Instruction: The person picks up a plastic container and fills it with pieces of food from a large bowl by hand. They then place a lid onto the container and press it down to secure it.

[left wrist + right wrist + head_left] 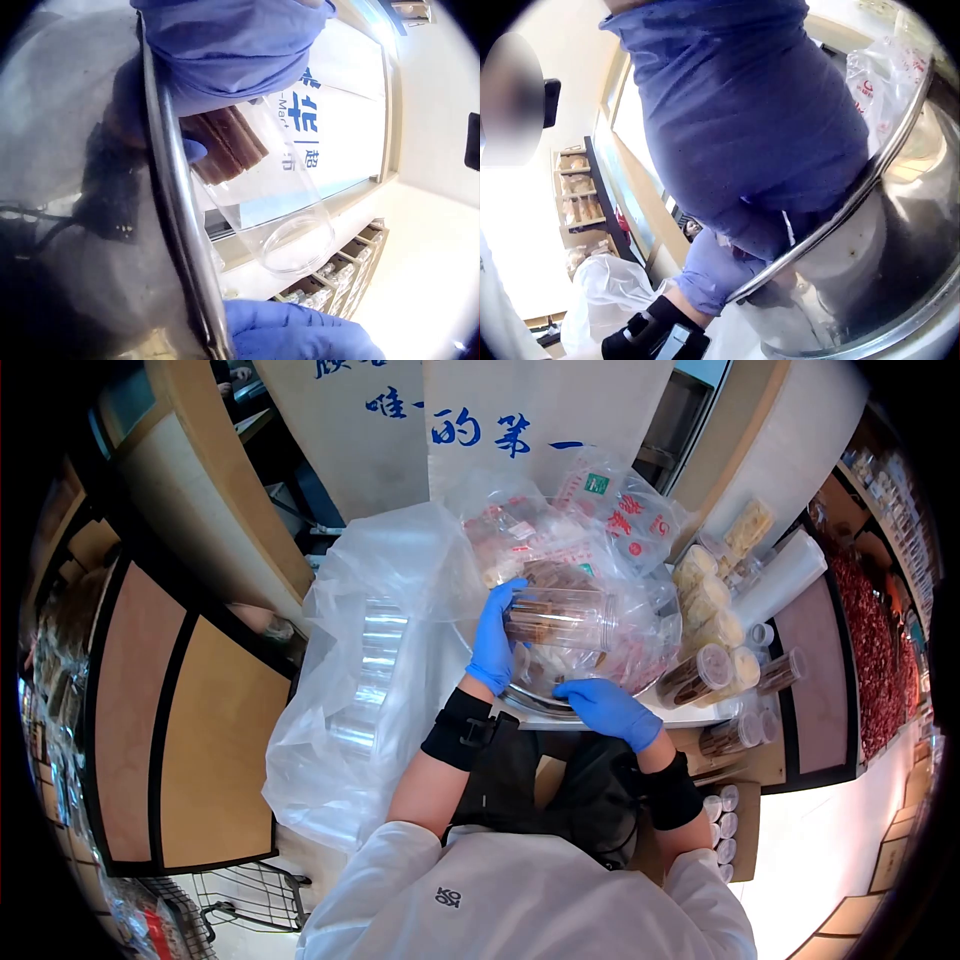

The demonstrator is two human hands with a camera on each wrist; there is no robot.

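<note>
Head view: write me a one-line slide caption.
Gloved left hand holds a clear jar of brown strips sideways above a metal basin, right hand near its rim.

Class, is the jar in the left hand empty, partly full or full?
Partly full: the jar holds brown sticks towards one end; the other shows only clear plastic.

We record: left hand (493, 640) and right hand (614, 711) gloved blue; sticks (227, 146) reddish brown in a colourless jar (582, 622); clear bags (640, 525) printed red; far white panel (545, 395) lettered blue; near white shirt (570, 890) lettered black; left plastic (312, 755) translucent white.
</note>
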